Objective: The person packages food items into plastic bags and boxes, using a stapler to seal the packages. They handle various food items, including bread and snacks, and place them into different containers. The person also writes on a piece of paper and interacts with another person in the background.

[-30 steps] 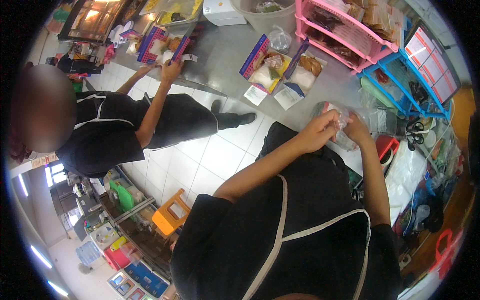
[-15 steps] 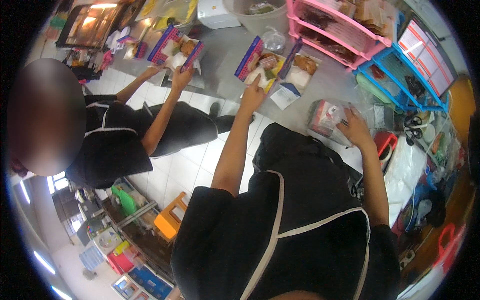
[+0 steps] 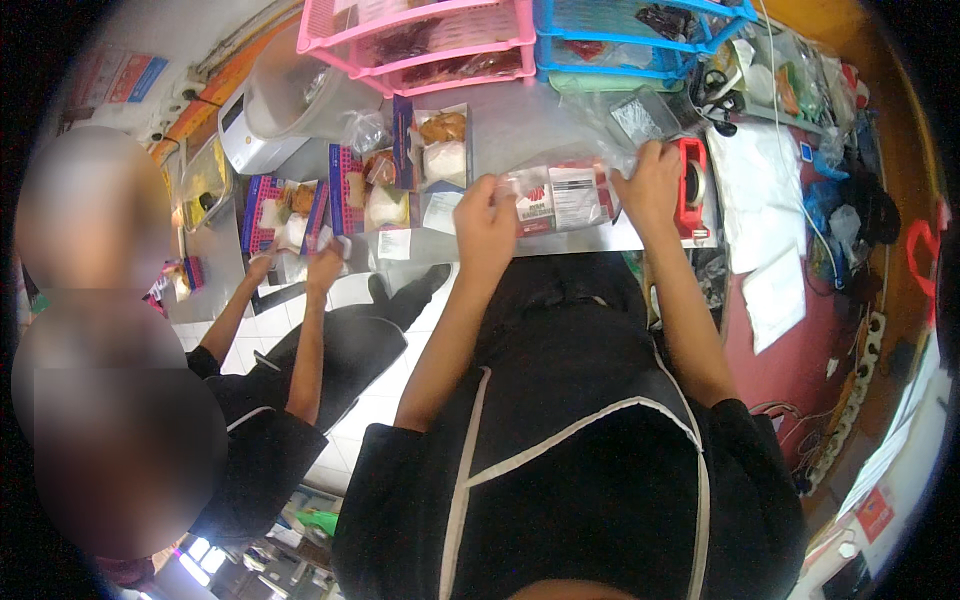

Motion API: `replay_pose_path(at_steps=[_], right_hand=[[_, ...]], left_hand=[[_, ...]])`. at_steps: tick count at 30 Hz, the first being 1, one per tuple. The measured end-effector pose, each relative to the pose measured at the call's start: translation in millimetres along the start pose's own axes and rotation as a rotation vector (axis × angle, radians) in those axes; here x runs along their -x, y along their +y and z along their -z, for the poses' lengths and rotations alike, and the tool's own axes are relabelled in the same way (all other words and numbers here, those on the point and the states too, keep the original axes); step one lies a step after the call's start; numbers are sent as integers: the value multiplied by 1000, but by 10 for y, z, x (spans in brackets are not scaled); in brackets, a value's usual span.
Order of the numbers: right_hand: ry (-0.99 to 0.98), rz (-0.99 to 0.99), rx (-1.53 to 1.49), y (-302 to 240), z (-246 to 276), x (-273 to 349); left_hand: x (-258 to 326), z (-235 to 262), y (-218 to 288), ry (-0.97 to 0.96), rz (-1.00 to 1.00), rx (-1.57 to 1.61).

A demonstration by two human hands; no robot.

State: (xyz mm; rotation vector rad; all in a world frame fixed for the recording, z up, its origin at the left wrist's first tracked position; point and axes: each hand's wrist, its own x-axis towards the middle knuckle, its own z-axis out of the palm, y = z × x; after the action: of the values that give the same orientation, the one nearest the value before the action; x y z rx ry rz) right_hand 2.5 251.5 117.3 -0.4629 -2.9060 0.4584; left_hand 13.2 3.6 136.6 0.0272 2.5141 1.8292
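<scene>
A clear plastic bag [image 3: 556, 198] with a flat printed pack inside lies at the counter's near edge, in front of my body. My left hand [image 3: 487, 225] has its fingers closed on the bag's left end. At the other end my right hand [image 3: 652, 190] pinches the loose plastic. Close beside that hand stands a red tape dispenser [image 3: 691, 190]. Left of my left hand is an open meal box [image 3: 445, 160] with a white wrapped portion and a fried piece, and a white paper slip [image 3: 441, 212] in front. Another open meal box [image 3: 347, 185] stands further left.
At the left, a co-worker's hands [image 3: 325, 265] work at another open box [image 3: 268, 212]. Pink [image 3: 460, 65] and blue [image 3: 620, 60] tiered racks stand along the back. A grey tub [image 3: 290, 90] is at the back left. White plastic sheets [image 3: 758, 195] lie right of the tape dispenser.
My view has turned to the right. My left hand has left the open meal box and now grips the bag's left end. My right hand has shifted to the bag's right end.
</scene>
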Motion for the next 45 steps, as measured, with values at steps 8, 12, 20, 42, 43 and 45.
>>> replay_pose_path(at_steps=[8,12,20,42,43,45], right_hand=[[-168,-148,-1074,416,216,57],[-373,-52,-1486,-276,470,414],[-488,-11,-1268,-693,688,265],[-719,570,-681,-512,348,-361],[-791,472,-720,-501,378,-358],[-660,593,-639,-466,421,-234]], left_hand=[[223,196,398,-36,189,451],[265,-26,581,-201,26,267],[125,-222,414,37,-412,-298],[-391,-201,-466,-630,180,311],[-375,-195,-512,-647,255,409],[-327,-213,-188,-592,337,495]])
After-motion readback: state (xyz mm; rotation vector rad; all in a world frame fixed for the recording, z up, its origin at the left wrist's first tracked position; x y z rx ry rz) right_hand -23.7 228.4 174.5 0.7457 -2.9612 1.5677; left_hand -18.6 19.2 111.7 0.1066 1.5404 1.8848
